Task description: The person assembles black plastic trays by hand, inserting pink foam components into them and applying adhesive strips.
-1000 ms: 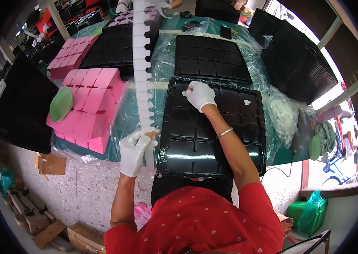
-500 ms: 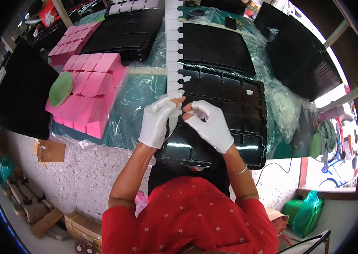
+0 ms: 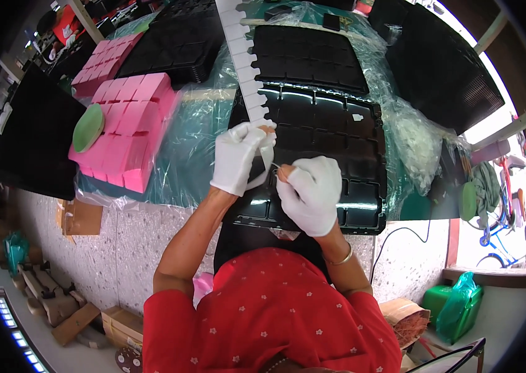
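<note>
Both my hands wear white gloves with the fingertips bare. My left hand (image 3: 238,155) pinches the near end of a long white strip with notched edges (image 3: 241,53), which slants away over the table. A narrow white ribbon (image 3: 267,155) curls down beside those fingers. My right hand (image 3: 313,193) is closed just right of it, thumb and finger together on a thin white sliver (image 3: 275,165); whether this joins the ribbon I cannot tell. Beneath both hands lies a glossy black compartmented tray (image 3: 331,146), with a small white scrap (image 3: 357,117) on it.
Pink slotted stacks (image 3: 132,118) with a green oval dish (image 3: 89,128) stand to the left. Another black tray (image 3: 309,59) lies beyond the near one. Black panels rise at both sides. Crumpled clear plastic (image 3: 418,158) is at the right. A person (image 3: 67,28) is at the far left.
The white strip's far end has swung left, so it now slants. My right hand has moved down and right, away from my left hand, and the thin sliver shows at its fingers.
</note>
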Tool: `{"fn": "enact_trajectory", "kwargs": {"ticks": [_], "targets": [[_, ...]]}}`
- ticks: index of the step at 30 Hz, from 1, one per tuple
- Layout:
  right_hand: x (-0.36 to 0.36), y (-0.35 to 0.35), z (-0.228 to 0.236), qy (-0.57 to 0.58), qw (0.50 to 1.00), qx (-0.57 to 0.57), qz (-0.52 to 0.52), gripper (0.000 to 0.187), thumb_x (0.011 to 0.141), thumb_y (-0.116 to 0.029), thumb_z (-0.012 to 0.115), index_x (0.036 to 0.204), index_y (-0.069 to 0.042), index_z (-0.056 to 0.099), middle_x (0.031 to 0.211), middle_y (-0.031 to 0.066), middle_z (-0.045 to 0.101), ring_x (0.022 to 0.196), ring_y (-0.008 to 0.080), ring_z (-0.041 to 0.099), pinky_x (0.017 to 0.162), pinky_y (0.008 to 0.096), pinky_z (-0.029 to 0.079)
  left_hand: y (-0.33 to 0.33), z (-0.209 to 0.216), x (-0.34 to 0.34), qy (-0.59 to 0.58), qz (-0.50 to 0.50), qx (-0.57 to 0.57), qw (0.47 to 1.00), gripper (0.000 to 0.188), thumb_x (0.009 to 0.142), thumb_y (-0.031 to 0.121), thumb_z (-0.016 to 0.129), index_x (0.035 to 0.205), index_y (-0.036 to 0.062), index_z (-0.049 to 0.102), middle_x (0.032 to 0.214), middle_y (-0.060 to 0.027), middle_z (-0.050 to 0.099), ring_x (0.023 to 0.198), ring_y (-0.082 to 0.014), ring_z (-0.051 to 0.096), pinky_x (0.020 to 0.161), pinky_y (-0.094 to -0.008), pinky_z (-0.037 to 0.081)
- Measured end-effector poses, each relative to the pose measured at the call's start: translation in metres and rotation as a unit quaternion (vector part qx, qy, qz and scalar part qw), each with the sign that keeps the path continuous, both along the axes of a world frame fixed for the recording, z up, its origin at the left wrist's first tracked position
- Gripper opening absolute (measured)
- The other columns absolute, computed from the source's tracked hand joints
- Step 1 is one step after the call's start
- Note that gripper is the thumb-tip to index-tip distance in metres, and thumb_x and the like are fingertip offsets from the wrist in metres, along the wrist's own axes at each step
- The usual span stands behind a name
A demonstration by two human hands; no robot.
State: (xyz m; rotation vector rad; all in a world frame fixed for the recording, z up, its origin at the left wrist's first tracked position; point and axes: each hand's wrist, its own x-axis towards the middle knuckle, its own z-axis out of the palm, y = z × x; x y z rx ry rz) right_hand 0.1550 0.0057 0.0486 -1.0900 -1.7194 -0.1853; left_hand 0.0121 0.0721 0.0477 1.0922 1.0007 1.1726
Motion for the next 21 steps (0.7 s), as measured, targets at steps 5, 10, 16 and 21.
{"fn": "enact_trajectory", "kwargs": {"ticks": [5,10,16,21], "targets": [[0.015,-0.004,0.000,0.237,0.895,-0.368,0.087,0.006,0.077,-0.005,0.069,0.081,-0.003,0.065,0.075,0.0068,0.061,0.061,0.0154,0.059,0.058,0.0268,0.045,-0.010,0.014,-0.057,0.100,0.040,0.074,0.991,0.024,0.090,0.012,0.055,0.104,-0.0018,0.070,0.087,-0.0077,0.070,0.076,-0.0115,0.063,0.072,-0.0234,0.049],[-0.010,0.004,-0.034,0.037,0.928,-0.364,0.072,0.004,0.078,-0.011,0.067,0.079,-0.008,0.068,0.076,0.0058,0.061,0.067,0.0192,0.060,0.065,0.0329,0.045,-0.052,0.036,-0.096,0.112,0.046,0.048,0.991,0.025,0.088,0.013,0.056,0.100,-0.0023,0.071,0.083,-0.0073,0.067,0.070,-0.0102,0.060,0.068,-0.0235,0.047],[-0.032,0.012,-0.047,-0.150,0.923,-0.355,0.011,0.011,0.080,-0.023,0.065,0.077,-0.013,0.068,0.077,0.0035,0.062,0.081,0.0238,0.060,0.078,0.0421,0.038,-0.065,0.035,-0.100,0.079,0.042,-0.003,0.996,0.024,0.086,0.009,0.054,0.098,-0.0027,0.072,0.084,-0.0076,0.067,0.068,-0.0090,0.059,0.067,-0.0228,0.048],[-0.036,0.017,-0.037,-0.229,0.889,-0.396,-0.028,0.020,0.080,-0.028,0.069,0.089,-0.010,0.068,0.079,0.0038,0.064,0.082,0.0245,0.062,0.076,0.0425,0.040,-0.051,0.025,-0.083,0.054,-0.012,0.013,0.998,0.025,0.087,0.010,0.055,0.101,-0.0022,0.071,0.080,-0.0047,0.067,0.070,-0.0084,0.059,0.067,-0.0214,0.047]]}}
